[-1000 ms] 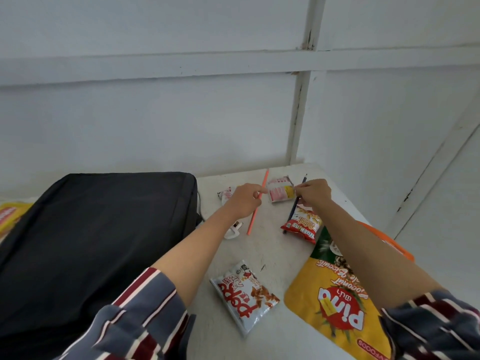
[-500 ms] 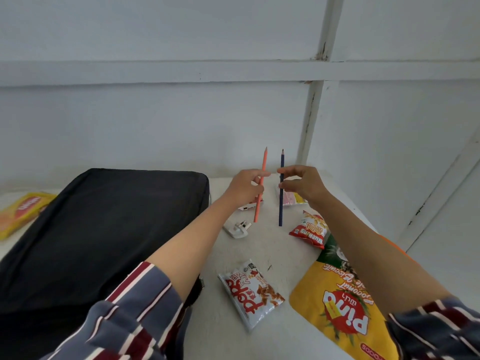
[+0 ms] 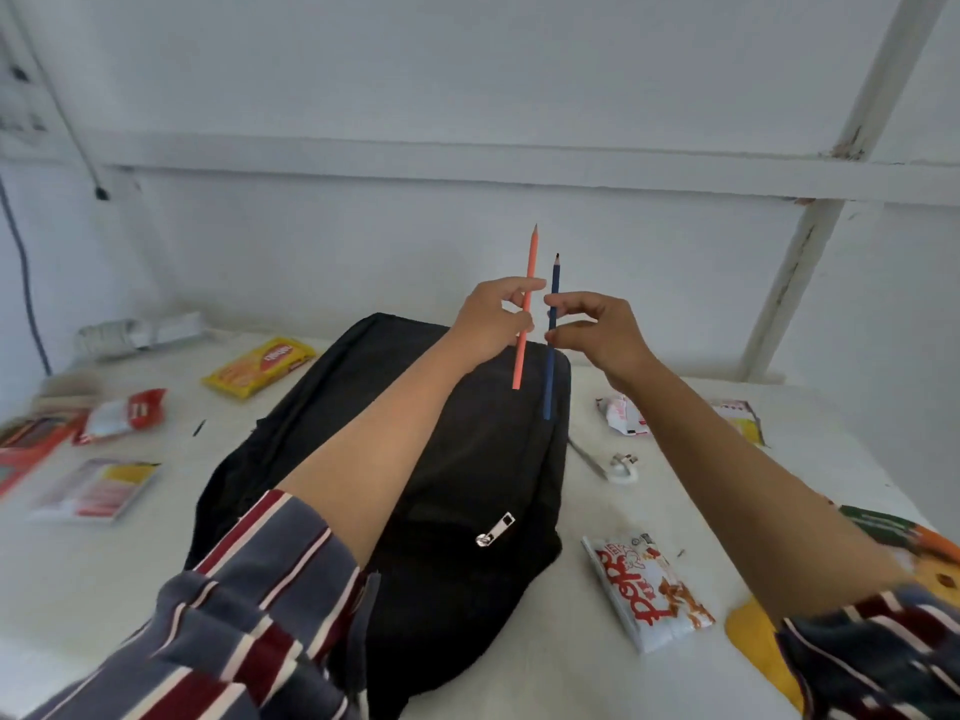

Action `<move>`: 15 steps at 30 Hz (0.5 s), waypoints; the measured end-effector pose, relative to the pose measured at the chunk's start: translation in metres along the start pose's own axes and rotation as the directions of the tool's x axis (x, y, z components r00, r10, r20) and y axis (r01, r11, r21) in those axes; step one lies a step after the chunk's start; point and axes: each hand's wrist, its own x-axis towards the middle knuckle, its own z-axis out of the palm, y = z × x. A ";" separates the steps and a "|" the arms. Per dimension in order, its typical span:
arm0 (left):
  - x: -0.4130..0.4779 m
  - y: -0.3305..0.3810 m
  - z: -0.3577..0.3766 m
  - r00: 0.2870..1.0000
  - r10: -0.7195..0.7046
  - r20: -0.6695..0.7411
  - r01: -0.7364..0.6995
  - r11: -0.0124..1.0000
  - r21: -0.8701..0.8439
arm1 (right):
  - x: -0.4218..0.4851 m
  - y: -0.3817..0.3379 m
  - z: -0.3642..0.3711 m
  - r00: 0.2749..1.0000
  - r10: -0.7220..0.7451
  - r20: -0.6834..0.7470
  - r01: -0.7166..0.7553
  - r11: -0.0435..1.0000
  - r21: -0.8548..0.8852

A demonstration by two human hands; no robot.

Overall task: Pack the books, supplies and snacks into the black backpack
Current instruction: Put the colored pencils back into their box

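Note:
The black backpack (image 3: 467, 459) lies flat on the white table, with a silver zipper pull (image 3: 495, 530) showing on its near part. My left hand (image 3: 493, 324) pinches an orange pencil (image 3: 525, 309) upright above the bag's far end. Right beside it, my right hand (image 3: 597, 330) pinches a dark blue pencil (image 3: 550, 376), also upright with its tip up. The two pencils are close together and nearly parallel.
Snack packets lie around the bag: a white and red one (image 3: 647, 589) at the near right, a big yellow one (image 3: 753, 631) under my right sleeve, a yellow one (image 3: 260, 366) at the far left. Books and boxes (image 3: 93, 491) sit left; a white charger (image 3: 618, 467) sits right.
Both hands have carried the pencils leftward from over the table to above the backpack's far end. The view has swung left, bringing the left side of the table into sight.

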 end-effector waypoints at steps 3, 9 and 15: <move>-0.017 -0.012 -0.048 0.998 -0.008 -0.066 0.010 0.999 0.031 | 0.006 -0.017 0.047 0.999 -0.038 0.025 0.038 0.999 -0.011; -0.067 -0.041 -0.159 0.980 -0.040 -0.194 0.048 0.998 0.039 | 0.013 -0.057 0.161 0.992 -0.043 0.121 0.041 0.999 0.019; -0.130 -0.086 -0.272 0.941 -0.086 -0.327 0.121 0.989 0.090 | 0.001 -0.091 0.293 0.966 -0.040 0.254 0.019 0.996 0.087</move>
